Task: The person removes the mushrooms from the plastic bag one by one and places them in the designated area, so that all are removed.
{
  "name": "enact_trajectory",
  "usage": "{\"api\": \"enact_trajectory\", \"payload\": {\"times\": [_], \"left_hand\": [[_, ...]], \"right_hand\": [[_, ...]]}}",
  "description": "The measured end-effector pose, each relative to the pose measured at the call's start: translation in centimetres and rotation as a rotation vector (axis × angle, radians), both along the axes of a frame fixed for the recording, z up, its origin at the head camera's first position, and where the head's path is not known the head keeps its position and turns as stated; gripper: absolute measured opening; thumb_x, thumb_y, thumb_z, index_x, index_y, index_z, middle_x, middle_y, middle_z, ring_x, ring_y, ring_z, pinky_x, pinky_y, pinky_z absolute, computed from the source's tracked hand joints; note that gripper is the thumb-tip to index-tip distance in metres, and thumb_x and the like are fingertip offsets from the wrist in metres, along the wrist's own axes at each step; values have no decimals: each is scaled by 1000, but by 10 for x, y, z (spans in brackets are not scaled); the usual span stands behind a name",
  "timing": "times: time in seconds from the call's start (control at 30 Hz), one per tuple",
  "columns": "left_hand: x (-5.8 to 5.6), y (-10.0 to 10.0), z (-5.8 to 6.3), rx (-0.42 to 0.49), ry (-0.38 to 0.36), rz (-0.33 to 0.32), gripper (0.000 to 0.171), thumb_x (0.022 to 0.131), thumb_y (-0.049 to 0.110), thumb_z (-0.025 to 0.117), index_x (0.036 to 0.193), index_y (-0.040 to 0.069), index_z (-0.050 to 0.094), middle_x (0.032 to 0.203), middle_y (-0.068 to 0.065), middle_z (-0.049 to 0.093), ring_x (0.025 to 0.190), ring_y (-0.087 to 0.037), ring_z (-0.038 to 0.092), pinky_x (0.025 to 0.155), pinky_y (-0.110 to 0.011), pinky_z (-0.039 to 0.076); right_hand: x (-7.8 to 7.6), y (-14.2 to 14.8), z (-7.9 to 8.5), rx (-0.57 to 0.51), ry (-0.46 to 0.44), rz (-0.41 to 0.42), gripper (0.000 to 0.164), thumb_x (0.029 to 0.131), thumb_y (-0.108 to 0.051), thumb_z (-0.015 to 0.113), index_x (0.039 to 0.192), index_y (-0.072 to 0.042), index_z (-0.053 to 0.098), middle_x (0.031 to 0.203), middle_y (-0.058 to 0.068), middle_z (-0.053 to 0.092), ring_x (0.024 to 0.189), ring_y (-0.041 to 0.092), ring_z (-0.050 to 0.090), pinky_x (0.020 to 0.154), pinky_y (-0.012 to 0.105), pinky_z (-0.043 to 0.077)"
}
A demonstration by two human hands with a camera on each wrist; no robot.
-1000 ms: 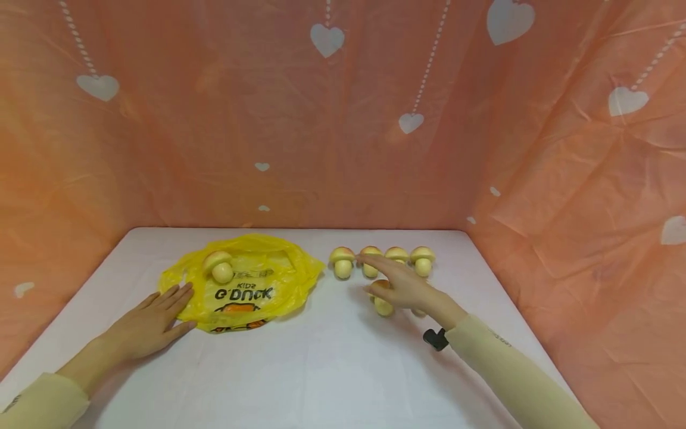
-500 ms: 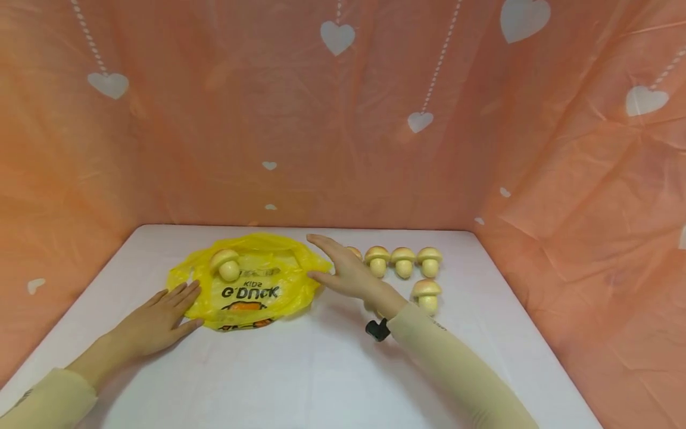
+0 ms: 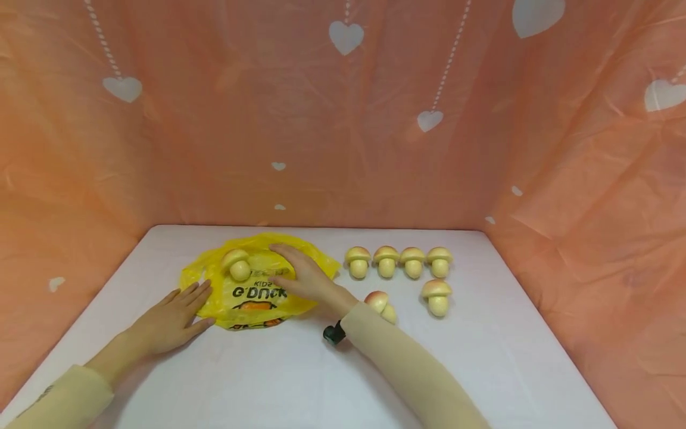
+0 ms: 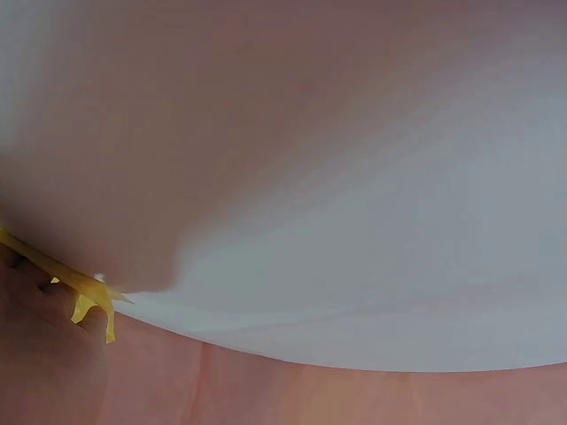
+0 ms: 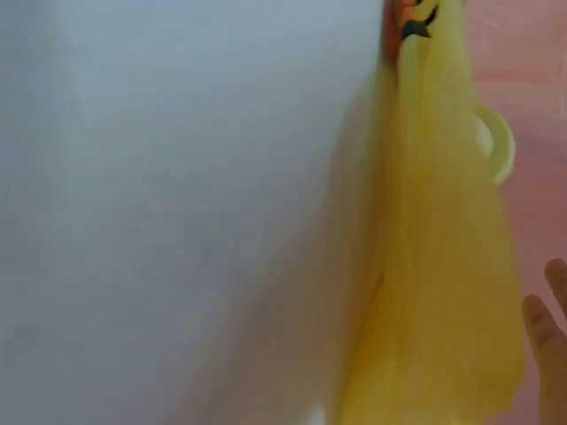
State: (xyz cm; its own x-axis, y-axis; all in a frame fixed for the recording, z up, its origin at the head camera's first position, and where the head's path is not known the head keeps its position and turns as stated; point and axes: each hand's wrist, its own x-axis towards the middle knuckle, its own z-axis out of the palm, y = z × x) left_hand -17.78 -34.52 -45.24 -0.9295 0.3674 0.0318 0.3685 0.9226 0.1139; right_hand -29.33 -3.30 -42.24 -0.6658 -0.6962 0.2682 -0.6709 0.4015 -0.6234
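A yellow plastic bag with "KIDS" and "DUCK" lettering lies flat at the left of the white table. One cream mushroom with a reddish cap sits on the bag's left part. My left hand rests palm down, fingers straight, on the bag's left edge. My right hand reaches across the bag's right side, fingers and thumb extended and apart, nothing between them. In the right wrist view, the yellow bag stands at the fingertips, with the mushroom behind it.
Several matching mushrooms form a back row on the right. Another mushroom is in front of them, and a tilted mushroom lies beside the right sleeve. Orange cloth with white hearts surrounds the white table.
My right hand has moved left from over the mushrooms to over the bag. The mushroom now beside the sleeve has shifted left and tipped. My left hand stays on the bag's edge.
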Motion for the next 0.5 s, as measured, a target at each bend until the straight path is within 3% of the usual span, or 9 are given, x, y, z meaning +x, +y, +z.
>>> {"api": "enact_trajectory", "payload": {"times": [0.17,0.5], "left_hand": [[-3,1,-1,-6,15,-7,79,104,51,57,154,-8,42,163,-27,35,148,-51,33,116,-69,28],[-6,3,0,-22,23,-5,77,103,48,60,154,-8,43,163,-27,36,148,-50,34,117,-69,29]], "right_hand": [[-7,-16,-2,24,13,48,69,102,-30,69,161,-13,38,167,3,37,154,20,34,124,36,32],[-25,-48,-4,123,39,65,73,100,-28,73,162,-16,36,166,5,39,152,18,37,123,31,32]]}}
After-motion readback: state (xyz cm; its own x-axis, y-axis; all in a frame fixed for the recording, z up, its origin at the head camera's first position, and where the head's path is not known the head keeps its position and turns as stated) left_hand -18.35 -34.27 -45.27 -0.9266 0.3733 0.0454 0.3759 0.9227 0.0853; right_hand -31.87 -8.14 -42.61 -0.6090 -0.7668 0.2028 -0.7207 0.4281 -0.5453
